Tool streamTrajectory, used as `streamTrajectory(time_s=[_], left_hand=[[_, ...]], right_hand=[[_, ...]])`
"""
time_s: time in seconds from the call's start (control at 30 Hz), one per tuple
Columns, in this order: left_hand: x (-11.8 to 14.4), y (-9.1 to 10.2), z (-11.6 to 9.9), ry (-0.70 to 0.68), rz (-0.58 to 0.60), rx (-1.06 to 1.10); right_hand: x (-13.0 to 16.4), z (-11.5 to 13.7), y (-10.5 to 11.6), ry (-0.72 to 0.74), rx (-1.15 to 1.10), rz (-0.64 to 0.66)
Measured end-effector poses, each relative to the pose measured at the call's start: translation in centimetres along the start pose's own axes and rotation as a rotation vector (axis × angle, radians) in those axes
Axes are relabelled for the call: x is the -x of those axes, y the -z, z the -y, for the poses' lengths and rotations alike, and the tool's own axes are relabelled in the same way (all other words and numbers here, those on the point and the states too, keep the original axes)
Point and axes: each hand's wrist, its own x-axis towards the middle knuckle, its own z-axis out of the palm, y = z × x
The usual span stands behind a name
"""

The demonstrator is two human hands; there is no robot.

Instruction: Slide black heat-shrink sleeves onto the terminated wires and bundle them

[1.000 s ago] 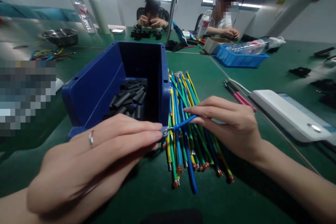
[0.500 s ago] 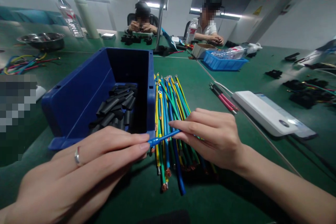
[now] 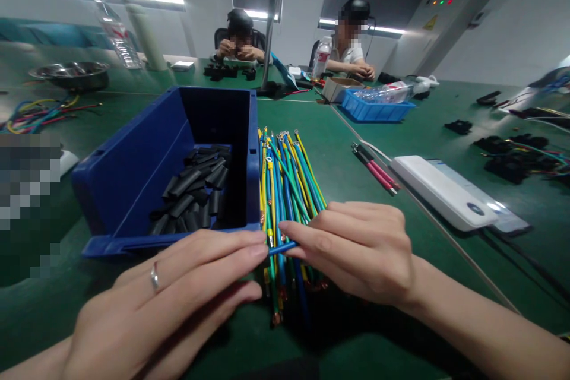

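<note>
My left hand (image 3: 178, 303) and my right hand (image 3: 356, 249) meet in front of me, both pinching one short blue wire (image 3: 281, 247) between their fingertips. Only a small stretch of the wire shows between them. Under the hands lies a bundle of blue, green and yellow wires (image 3: 285, 190) with bare copper ends and ring terminals, on the green table. A ring sits on my left hand. Just left of the bundle stands a blue plastic bin (image 3: 133, 160) holding several short black tubes (image 3: 196, 190).
A white flat device (image 3: 440, 190) and red-handled tools (image 3: 376, 169) lie to the right. Farther back are a blue tray (image 3: 378, 110), a steel bowl (image 3: 71, 71), a bottle, loose coloured wires (image 3: 31, 116) and black parts (image 3: 507, 157). Two people work across the table.
My hands have come closer together, so less of the blue wire shows between them; its metal end went out of sight at my left fingertips. My view shifted slightly.
</note>
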Motion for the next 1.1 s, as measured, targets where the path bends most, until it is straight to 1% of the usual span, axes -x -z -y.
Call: streamTrajectory(time_s=[0.03,0.07,0.17,0.2,0.27,0.4,0.47,0.53,0.67,0.73,0.83,0.9,1.03,1.1], left_hand=[[0.2,-0.1,0.2,-0.041,0.014,-0.013],[0.4,-0.1,0.3,0.006,0.021,-0.019],[1.0,-0.3,-0.1,0.18,-0.099,0.064],[1.0,-0.4,-0.3,0.218,-0.129,0.085],[0.9,-0.4,-1.0,0.257,-0.141,0.131],[0.4,-0.3,-1.6,0.295,-0.064,0.229],[0.2,-0.4,-1.5,0.319,-0.014,0.263],[0.1,-0.3,-1.3,0.313,0.033,0.27],[-0.4,0.0,-1.1,0.252,0.062,0.214],[-0.6,0.1,-1.3,0.28,0.075,0.227],[-0.7,0.1,-1.5,0.335,0.119,0.302],[-0.7,0.0,-1.5,0.354,0.128,0.337],[-0.5,0.0,-1.4,0.33,0.099,0.323],[-0.4,0.0,-1.4,0.314,0.114,0.319]], right_hand=[[0.0,0.0,0.1,-0.002,0.006,0.004],[-0.1,0.0,0.2,-0.003,0.009,0.005],[-0.1,-0.1,0.5,-0.017,0.005,-0.005],[-0.1,-0.3,0.6,-0.027,0.001,-0.012],[-0.1,-0.6,0.8,-0.046,0.006,-0.026],[-0.1,-1.0,1.2,-0.029,0.036,-0.03],[-0.1,-1.0,1.2,-0.013,0.042,-0.018],[-0.1,-1.0,1.2,-0.003,0.05,-0.011],[0.0,-1.0,1.2,0.006,0.071,-0.006],[0.1,-1.0,1.1,0.012,0.084,-0.007],[0.1,-1.0,1.0,0.021,0.088,-0.01],[0.2,-1.0,0.8,0.021,0.078,-0.009],[0.3,-1.0,0.7,0.013,0.055,-0.001],[0.3,-0.9,0.8,0.01,0.04,0.014]])
